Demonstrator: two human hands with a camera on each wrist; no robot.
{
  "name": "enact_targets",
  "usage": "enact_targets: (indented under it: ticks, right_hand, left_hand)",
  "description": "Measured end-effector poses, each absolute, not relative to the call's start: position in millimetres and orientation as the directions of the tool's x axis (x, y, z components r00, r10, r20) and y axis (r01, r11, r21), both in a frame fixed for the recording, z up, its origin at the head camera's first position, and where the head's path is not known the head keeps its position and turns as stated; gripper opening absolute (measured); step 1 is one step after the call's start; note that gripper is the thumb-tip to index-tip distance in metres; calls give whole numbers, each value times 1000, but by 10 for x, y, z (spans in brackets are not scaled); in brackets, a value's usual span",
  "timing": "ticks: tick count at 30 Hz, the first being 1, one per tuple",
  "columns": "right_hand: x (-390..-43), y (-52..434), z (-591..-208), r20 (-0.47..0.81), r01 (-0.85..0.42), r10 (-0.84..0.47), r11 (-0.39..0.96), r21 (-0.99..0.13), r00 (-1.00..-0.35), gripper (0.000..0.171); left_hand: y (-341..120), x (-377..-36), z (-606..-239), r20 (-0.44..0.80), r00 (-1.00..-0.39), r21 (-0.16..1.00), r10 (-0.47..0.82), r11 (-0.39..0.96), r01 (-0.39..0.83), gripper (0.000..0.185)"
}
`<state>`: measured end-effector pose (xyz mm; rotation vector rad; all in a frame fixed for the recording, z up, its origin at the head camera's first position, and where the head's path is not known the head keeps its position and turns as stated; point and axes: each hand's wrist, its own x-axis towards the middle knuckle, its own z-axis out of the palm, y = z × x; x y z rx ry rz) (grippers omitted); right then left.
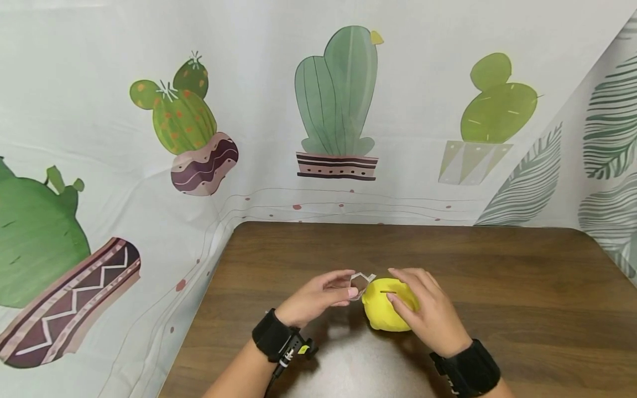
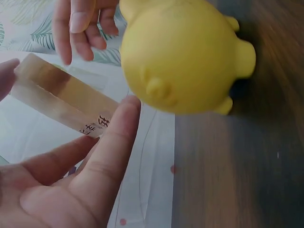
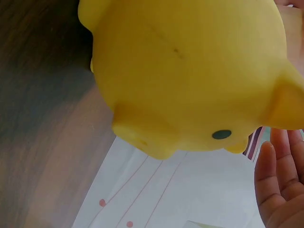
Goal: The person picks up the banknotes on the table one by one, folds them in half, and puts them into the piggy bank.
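the left hand [image 1: 318, 296] sits just left of the frame's lower centre in the head view, its thumb and fingers pinching a small folded strip of clear, brown-tinted plastic film [image 1: 361, 283] that juts to the right from the fingertips. in the left wrist view the same film [image 2: 61, 97] runs from upper left toward the middle, printed with a few dark characters near its lower end, with the thumb and a finger of that hand lying along it. the right hand [image 1: 423, 309] rests on a yellow piggy bank [image 1: 385, 309] just right of centre, fingers curled over its top and right side; whether the palm presses down is hard to judge from above. the bank stands on the brown wooden table [image 1: 522, 309], and 1 dark slot shows on its upper surface, with the film's tip touching or just beside the bank's upper left edge. in the right wrist view the bank [image 3: 190, 76] fills most of the frame, with a small dark eye low on the right and the left hand's fingers [image 3: 280, 185] at the lower right. behind the table hangs a pale cloth backdrop [image 1: 318, 110] printed with potted cacti, with leaf patterns at the far right.
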<state>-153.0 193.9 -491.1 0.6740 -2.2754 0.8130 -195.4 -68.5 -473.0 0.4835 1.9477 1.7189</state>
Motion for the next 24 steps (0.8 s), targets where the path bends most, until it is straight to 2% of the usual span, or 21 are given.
enact_targets:
  ticks: [5, 14, 24]
  right_hand:
    - [-1519, 1938, -4910, 663, -624, -264, 676, -392, -701, 65]
    - [-1511, 1929, -4907, 645, -626, -269, 658, -419, -715, 63]
    - [-1518, 1926, -4914, 653, -633, -273, 657, -410, -707, 59]
  left_hand:
    - [-605, -1941, -4723, -137, -789, 990, 599, 101, -95, 58]
    - [-511, -1944, -4749, -142, -740, 990, 657, 113, -89, 53]
    - [-406, -1927, -4734, -153, -737, 987, 659, 132, -86, 54]
